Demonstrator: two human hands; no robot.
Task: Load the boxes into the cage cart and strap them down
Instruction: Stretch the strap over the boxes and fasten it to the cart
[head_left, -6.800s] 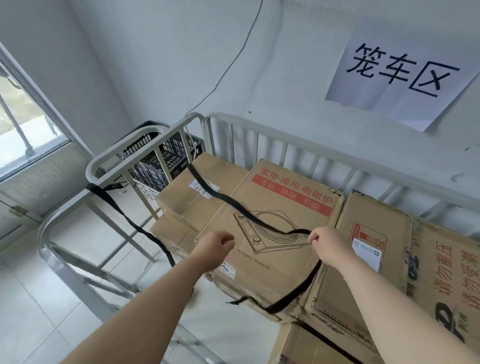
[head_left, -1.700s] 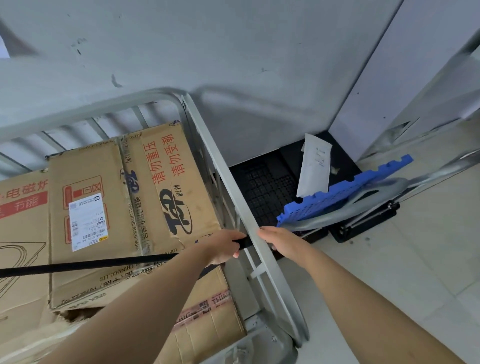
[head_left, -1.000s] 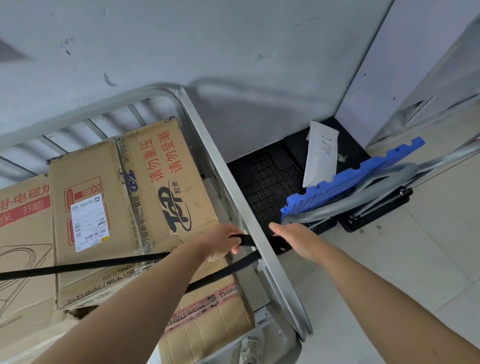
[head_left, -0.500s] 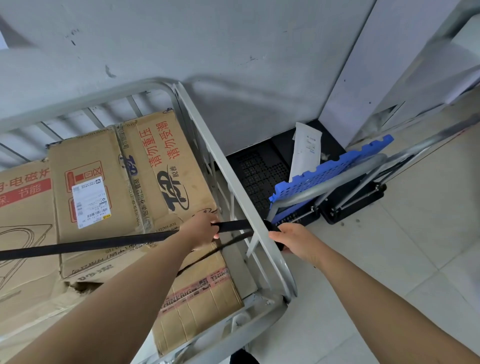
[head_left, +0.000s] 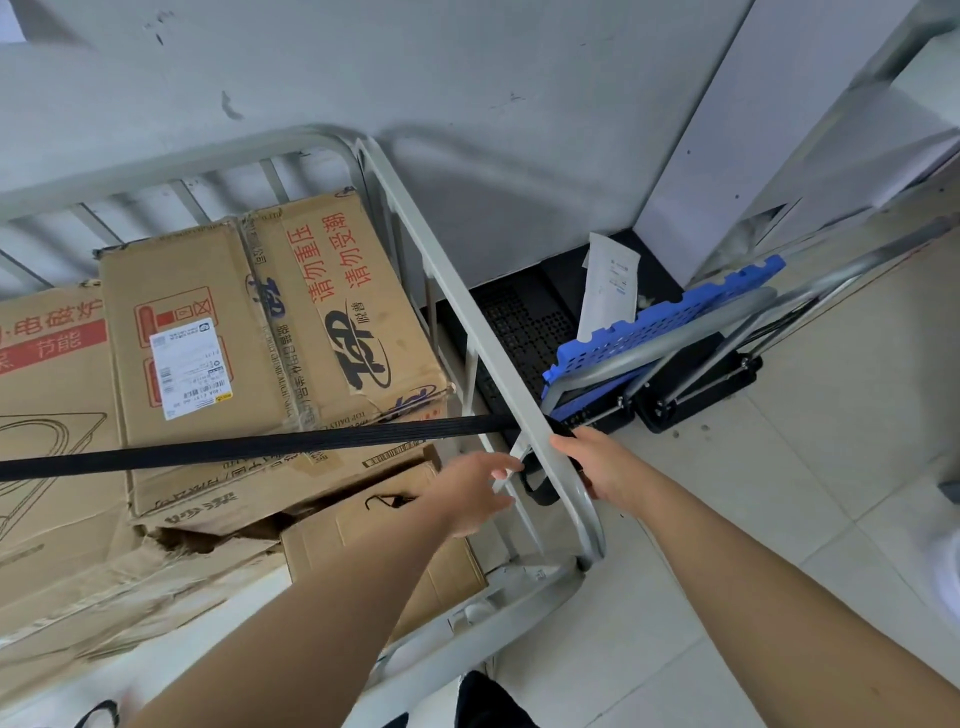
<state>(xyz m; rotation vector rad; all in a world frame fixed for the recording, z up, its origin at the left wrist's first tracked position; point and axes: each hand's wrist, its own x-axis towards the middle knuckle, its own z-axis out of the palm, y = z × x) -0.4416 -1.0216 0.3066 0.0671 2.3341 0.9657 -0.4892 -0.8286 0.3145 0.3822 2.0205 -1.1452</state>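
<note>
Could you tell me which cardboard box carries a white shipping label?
The upper box right of the red-banded induction-cooker box; no other shows one.

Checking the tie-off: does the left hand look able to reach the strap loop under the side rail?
Probably yes: the left hand, fingers straight, is close beside the strap loop, and the gap between the bars of the side rail looks open.

— Where's the strap (head_left: 260, 447)?
— Across the boxes (head_left: 208, 364), left of the left hand (head_left: 467, 493), looped round the rail (head_left: 467, 312).
— And the right hand (head_left: 602, 467)?
— Outside the rail, against the loop; grip unclear. Left fingers straight, just beside it.
</note>
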